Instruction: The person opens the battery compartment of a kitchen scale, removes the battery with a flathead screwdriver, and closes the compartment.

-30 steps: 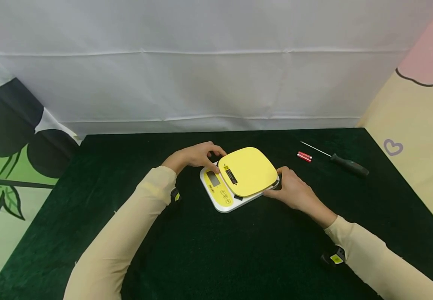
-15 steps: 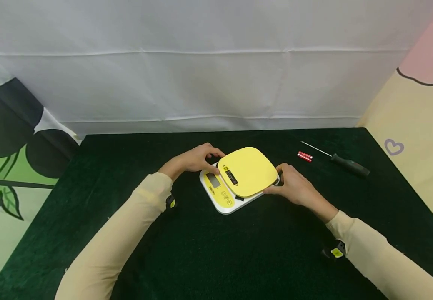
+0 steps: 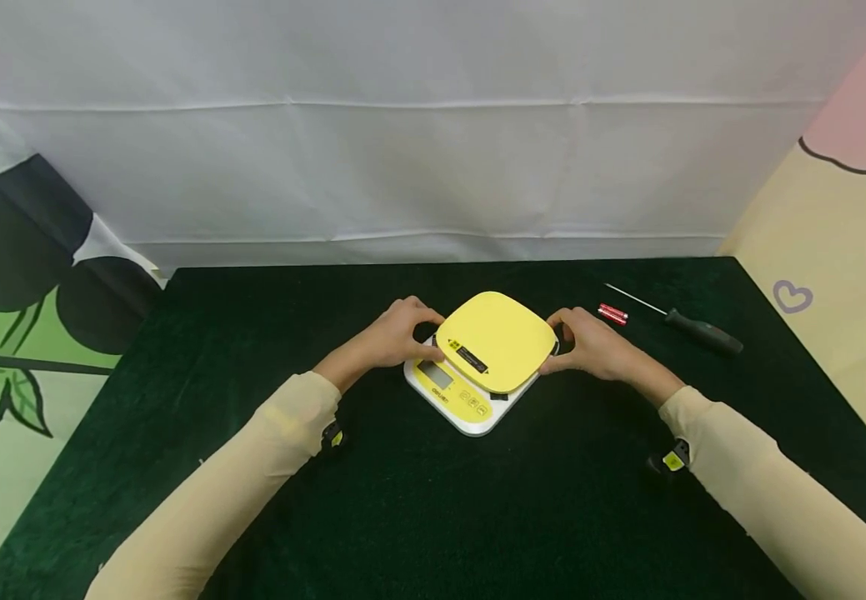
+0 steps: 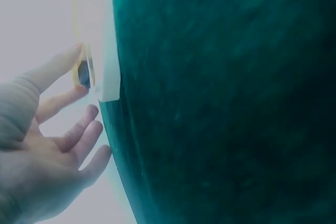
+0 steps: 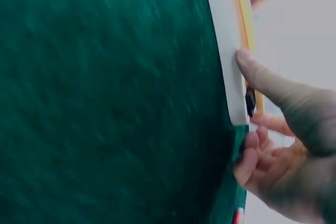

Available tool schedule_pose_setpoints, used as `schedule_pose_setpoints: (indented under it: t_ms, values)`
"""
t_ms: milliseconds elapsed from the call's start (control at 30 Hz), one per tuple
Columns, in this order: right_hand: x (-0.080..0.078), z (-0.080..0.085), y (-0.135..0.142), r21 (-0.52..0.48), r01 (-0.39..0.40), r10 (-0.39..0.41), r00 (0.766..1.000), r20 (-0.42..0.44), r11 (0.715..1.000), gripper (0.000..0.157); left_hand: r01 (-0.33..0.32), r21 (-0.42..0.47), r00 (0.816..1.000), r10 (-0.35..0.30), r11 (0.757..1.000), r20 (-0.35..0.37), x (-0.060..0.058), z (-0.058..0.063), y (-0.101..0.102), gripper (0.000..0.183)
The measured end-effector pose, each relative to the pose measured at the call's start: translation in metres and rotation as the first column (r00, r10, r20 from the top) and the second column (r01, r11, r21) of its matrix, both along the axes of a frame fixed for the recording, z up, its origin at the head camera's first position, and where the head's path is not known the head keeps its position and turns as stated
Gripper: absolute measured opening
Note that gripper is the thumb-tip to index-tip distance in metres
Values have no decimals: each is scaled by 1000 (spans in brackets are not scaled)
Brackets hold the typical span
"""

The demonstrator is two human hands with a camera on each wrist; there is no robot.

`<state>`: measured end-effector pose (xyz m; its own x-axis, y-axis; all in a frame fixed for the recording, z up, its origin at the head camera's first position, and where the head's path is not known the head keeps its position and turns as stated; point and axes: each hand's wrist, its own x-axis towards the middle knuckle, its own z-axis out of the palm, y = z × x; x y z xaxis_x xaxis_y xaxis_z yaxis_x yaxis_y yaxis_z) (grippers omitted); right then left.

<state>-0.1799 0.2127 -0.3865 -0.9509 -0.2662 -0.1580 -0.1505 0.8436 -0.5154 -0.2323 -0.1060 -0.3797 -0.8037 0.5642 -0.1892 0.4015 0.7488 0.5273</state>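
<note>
A yellow-and-white kitchen scale (image 3: 496,342) lies on the green cloth, its display and button panel facing the front left. Its yellow weighing plate (image 5: 247,19) sits above the white base (image 4: 107,72), with a gap and black supports between them. My left hand (image 3: 397,333) pinches the left corner, thumb and index finger at the plate's edge, the other fingers loosely spread. At the right corner my right hand (image 3: 590,343) grips the scale. Its thumb presses the side of the base (image 5: 228,66) near the plate, and the index finger reaches round the corner.
Two red batteries (image 3: 613,314) lie side by side just beyond my right hand. A screwdriver (image 3: 703,331) with a dark handle lies farther right, its shaft pointing to the back left. A white cloth wall (image 3: 433,183) rises behind the table.
The scale has turned counterclockwise on the cloth, its panel swinging toward the front. My left hand has come nearer and my right hand has moved slightly away, both keeping their hold.
</note>
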Motion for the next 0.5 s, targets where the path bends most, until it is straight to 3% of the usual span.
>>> schedule_pose_setpoints:
  t_ms: [167,500]
  values:
    - [-15,1,6,14,-81,81,997,1,997,74,-68,-8,997,68,998,-47,17,-1,3,58]
    - [-38,4,12,17,-159,157,985,65,987,76,-174,20,975,175,985,-138,48,-5,11,59]
